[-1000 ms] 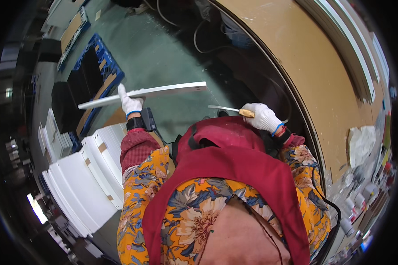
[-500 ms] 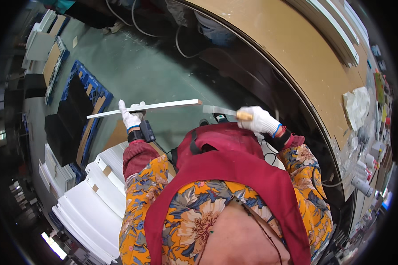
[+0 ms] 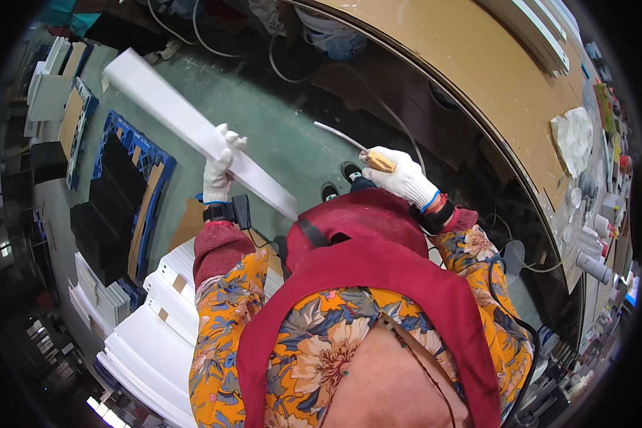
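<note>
Floor (image 3: 278,143) is green, w/ pale marks. On R side stands a long desk (image 3: 464,60) w/ light brown top; under it is dark. On L, a blue pallet (image 3: 164,165) lies on floor. Far L bkgd (image 3: 7,292) is dim, w/ one bright strip (image 3: 107,412).

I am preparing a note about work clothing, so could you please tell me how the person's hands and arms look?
The left hand and right hand wear white knitted gloves with blue hems. Both wrists have black bands; the left one carries a dark boxy device. Above come maroon cuffs, then orange sleeves with a floral print.
</note>
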Available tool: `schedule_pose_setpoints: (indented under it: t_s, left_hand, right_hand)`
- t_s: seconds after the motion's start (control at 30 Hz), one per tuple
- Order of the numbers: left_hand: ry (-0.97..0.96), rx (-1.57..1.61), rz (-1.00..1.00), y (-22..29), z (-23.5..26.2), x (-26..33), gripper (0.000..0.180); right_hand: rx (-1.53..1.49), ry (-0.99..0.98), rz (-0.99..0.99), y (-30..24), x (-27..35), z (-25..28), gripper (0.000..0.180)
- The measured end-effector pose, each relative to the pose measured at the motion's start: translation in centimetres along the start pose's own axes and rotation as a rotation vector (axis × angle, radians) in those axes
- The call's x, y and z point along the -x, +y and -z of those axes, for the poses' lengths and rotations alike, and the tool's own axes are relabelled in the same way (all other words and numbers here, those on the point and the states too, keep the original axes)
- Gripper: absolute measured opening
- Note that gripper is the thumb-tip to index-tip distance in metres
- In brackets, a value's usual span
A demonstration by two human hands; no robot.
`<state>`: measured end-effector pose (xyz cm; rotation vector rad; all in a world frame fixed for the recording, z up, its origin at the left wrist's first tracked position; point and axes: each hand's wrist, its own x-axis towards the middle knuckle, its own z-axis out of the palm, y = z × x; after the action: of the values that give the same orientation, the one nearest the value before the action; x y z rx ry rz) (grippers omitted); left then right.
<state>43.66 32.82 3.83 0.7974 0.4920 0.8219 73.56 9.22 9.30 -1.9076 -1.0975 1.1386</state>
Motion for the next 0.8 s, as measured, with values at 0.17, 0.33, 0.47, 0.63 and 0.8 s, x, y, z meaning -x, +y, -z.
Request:
schedule_pose_setpoints:
  t_s: [0.17,0.33,0.47,0.63,0.8]
  left_hand:
    - [-0.206,-0.547,0.345,0.7,-1.4,-1.2,0.082]
    - [-0.15,-1.587,0.426,3.3,-8.2,-2.9,0.09]
    - [-0.115,-1.803,0.055,5.1,-13.3,-7.1,0.085]
    - [-0.412,-2.056,-0.323,4.4,-28.7,-20.6,0.082]
    - [-0.796,-1.942,-0.927,-4.8,-45.7,-33.5,0.07]
  right_hand:
    - [-0.076,-0.192,0.032,2.3,-0.1,0.6,0.031]
    - [0.188,-0.155,0.149,5.4,-0.7,4.8,0.03]
    - [-0.182,-0.168,0.171,11.4,-0.7,9.0,0.031]
    - [0.022,-0.308,0.252,15.5,-2.1,12.5,0.037]
    - [0.035,-0.254,0.291,16.6,-3.0,13.9,0.034]
